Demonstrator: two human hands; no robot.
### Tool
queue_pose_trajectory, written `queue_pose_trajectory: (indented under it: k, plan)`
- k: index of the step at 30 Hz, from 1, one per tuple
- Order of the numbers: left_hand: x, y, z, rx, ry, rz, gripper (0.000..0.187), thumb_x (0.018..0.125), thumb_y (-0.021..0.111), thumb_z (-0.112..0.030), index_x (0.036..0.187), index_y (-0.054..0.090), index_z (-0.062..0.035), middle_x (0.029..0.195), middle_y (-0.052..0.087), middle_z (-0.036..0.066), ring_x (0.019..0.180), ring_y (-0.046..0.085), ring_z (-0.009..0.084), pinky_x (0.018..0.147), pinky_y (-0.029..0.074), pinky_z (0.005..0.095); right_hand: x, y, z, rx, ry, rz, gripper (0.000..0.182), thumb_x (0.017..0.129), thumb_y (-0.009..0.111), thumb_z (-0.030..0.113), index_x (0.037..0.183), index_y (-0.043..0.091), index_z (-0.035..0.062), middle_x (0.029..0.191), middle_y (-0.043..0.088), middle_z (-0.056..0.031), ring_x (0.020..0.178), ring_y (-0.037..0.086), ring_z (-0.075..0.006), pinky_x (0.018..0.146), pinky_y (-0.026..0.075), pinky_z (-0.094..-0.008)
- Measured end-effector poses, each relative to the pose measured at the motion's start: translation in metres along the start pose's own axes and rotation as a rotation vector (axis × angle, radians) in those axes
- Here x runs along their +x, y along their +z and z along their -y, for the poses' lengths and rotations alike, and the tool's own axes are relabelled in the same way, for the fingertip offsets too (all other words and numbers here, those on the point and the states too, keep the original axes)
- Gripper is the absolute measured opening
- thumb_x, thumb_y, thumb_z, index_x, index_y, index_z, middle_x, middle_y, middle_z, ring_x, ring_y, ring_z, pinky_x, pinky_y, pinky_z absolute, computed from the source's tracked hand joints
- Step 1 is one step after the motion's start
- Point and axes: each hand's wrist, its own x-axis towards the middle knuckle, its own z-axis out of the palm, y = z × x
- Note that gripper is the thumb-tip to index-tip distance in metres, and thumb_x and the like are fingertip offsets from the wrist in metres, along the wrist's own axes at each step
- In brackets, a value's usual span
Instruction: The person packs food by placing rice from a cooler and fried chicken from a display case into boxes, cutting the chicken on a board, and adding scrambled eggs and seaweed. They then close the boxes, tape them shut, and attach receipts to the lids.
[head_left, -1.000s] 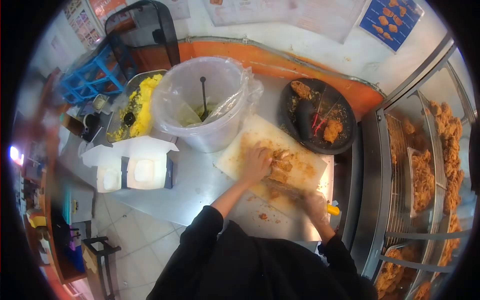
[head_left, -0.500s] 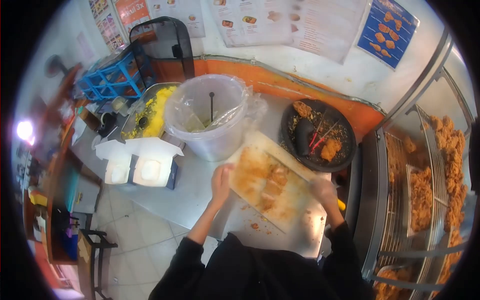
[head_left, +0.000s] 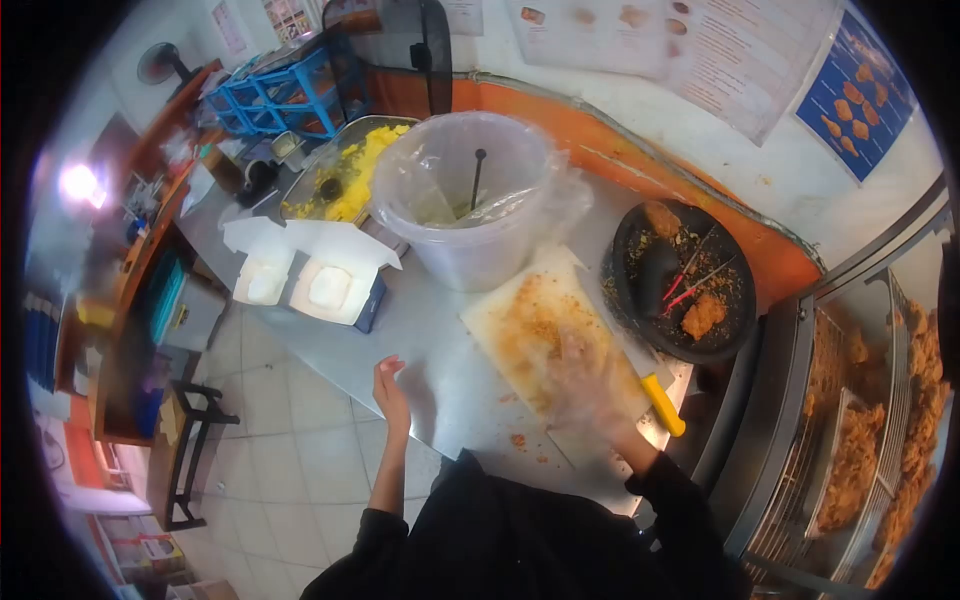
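Observation:
My right hand, smeared by motion, is over the cutting board, which is stained with orange-brown crumbs. It covers the middle of the board, where the cut fried meat lay; whether its fingers hold any is not clear. A knife with a yellow handle lies along the board's right edge, out of my hand. Off the board's left side, above the table edge, my left hand is raised with loosely bent fingers apart and nothing in it.
Two open boxes with white rice stand at left, near a clear lined bucket and a tray of yellow food. A black stone mortar holds fried pieces and red chillies. At right, a rack holds fried chicken.
My right hand has let go of the knife and moved left onto the middle of the board. My left hand has left the board's edge, moving down and left. The view has shifted right.

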Motion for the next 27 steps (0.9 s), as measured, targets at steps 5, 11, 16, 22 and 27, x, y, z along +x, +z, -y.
queue_pose_trajectory:
  k: [5, 11, 16, 22, 27]
  plan:
    - [0.006, -0.004, -0.021, 0.019, -0.061, 0.094, 0.038, 0.092, 0.031, -0.028, 0.093, 0.054, 0.0026, 0.081, 0.056, 0.011, 0.083, 0.053, 0.0182, 0.082, 0.038, 0.0291, 0.037, -0.001, -0.011, 0.352, 0.096, 0.095, 0.079, 0.064, 0.062, 0.035, 0.132, 0.024, 0.0252, 0.128, 0.025, -0.0213, 0.108, 0.034, -0.0456, 0.092, 0.029, -0.0522]
    - [0.046, -0.028, 0.011, -0.065, -0.051, 0.104, 0.037, 0.091, 0.032, -0.027, 0.091, 0.056, 0.0003, 0.078, 0.059, 0.009, 0.076, 0.053, 0.0165, 0.073, 0.038, 0.0271, 0.029, 0.01, 0.013, 0.262, 0.129, -0.28, 0.064, 0.064, 0.063, 0.021, 0.122, 0.038, 0.0084, 0.079, 0.048, -0.017, 0.075, 0.047, -0.0341, 0.07, 0.042, -0.0404]
    - [0.094, -0.062, 0.022, -0.073, -0.021, 0.163, 0.035, 0.091, 0.032, -0.024, 0.088, 0.057, 0.001, 0.077, 0.059, 0.01, 0.077, 0.053, 0.0168, 0.072, 0.039, 0.0276, 0.031, 0.036, -0.002, 0.544, 0.436, -0.315, 0.052, 0.064, 0.057, 0.002, 0.113, 0.043, 0.0055, 0.076, 0.051, -0.0084, 0.061, 0.052, -0.0215, 0.054, 0.045, -0.031]
    - [0.137, -0.11, 0.059, 0.031, 0.21, 0.183, 0.022, 0.087, 0.04, -0.014, 0.094, 0.053, 0.0016, 0.089, 0.054, 0.014, 0.084, 0.052, 0.0254, 0.076, 0.039, 0.0321, 0.089, -0.002, 0.045, 1.331, 0.821, -0.402, 0.066, 0.066, 0.054, -0.004, 0.124, 0.028, 0.0091, 0.101, 0.049, -0.0077, 0.074, 0.056, -0.0147, 0.058, 0.046, -0.0193]
    - [0.159, -0.118, 0.068, 0.038, 0.312, 0.223, 0.023, 0.084, 0.046, -0.012, 0.101, 0.048, 0.0028, 0.099, 0.049, 0.018, 0.092, 0.048, 0.0312, 0.082, 0.038, 0.0349, 0.22, -0.061, 0.215, 0.762, -0.062, -0.307, 0.052, 0.061, 0.063, 0.01, 0.109, 0.043, 0.0077, 0.096, 0.053, -0.0093, 0.084, 0.055, -0.0186, 0.066, 0.047, -0.0301]
